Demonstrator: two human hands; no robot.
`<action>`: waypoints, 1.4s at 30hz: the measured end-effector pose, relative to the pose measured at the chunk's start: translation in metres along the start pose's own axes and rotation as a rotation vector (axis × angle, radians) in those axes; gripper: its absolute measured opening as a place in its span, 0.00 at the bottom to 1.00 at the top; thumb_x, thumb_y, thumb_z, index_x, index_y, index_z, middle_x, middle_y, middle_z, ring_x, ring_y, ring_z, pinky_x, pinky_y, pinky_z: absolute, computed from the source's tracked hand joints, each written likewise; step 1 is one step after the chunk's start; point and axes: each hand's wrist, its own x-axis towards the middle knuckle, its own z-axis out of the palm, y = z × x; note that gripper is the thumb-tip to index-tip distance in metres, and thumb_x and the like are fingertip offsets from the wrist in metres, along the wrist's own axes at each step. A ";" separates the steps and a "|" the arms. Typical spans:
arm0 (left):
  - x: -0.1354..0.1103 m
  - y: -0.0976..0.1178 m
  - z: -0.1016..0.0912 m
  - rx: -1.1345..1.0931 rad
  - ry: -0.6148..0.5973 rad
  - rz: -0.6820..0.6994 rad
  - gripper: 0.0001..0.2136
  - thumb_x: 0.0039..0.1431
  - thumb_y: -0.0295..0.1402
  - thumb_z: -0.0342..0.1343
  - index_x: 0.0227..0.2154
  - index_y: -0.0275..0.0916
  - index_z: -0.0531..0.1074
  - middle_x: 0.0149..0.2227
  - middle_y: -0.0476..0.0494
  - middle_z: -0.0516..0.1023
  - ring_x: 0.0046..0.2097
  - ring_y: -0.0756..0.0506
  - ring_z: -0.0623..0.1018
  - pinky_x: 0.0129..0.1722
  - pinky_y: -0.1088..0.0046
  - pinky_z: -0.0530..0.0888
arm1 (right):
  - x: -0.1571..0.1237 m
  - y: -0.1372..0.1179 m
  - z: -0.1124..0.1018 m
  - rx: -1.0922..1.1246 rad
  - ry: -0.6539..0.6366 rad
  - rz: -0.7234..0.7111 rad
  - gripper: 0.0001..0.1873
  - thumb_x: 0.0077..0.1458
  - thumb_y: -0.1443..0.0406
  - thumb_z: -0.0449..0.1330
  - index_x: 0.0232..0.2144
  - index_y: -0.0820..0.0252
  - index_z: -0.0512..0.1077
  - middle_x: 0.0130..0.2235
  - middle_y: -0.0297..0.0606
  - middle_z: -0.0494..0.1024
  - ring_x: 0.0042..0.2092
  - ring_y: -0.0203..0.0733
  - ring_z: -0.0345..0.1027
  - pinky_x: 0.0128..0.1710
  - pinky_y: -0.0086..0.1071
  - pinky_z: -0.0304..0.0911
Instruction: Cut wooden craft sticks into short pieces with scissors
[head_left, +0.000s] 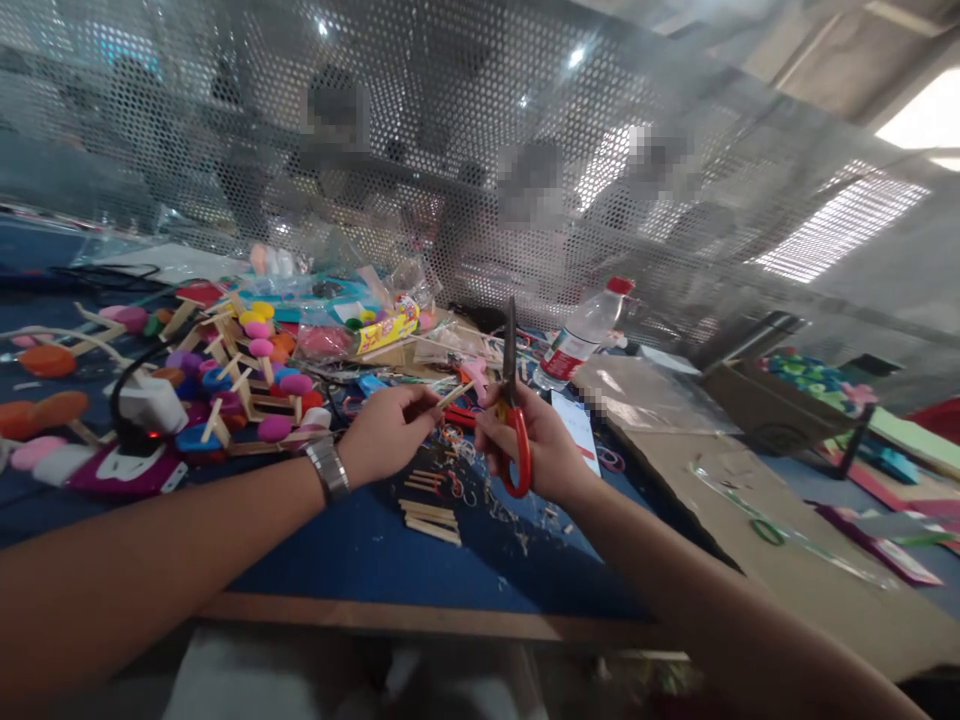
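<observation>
Blue desk (352, 550), strewn with craft bits (247, 372).
My left hand (386, 432) fingers pinch a wooden stick (454, 396); right hand (541, 452) fingers grip red scissors (511, 355), blades upright beside the stick.

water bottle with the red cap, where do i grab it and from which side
The water bottle lies tilted, red cap up and right, clutter crowding its left and base. Likely grip the clear body between cap and label, coming from the right over the cardboard.
</observation>
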 end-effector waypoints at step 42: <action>0.005 0.010 -0.004 -0.375 0.224 -0.135 0.06 0.61 0.30 0.52 0.34 0.34 0.72 0.23 0.51 0.67 0.25 0.53 0.66 0.25 0.79 0.63 | 0.001 0.030 -0.010 -0.163 -0.260 -0.182 0.22 0.46 0.60 0.70 0.32 0.54 0.59 0.33 0.36 0.80 0.32 0.41 0.75 0.33 0.35 0.71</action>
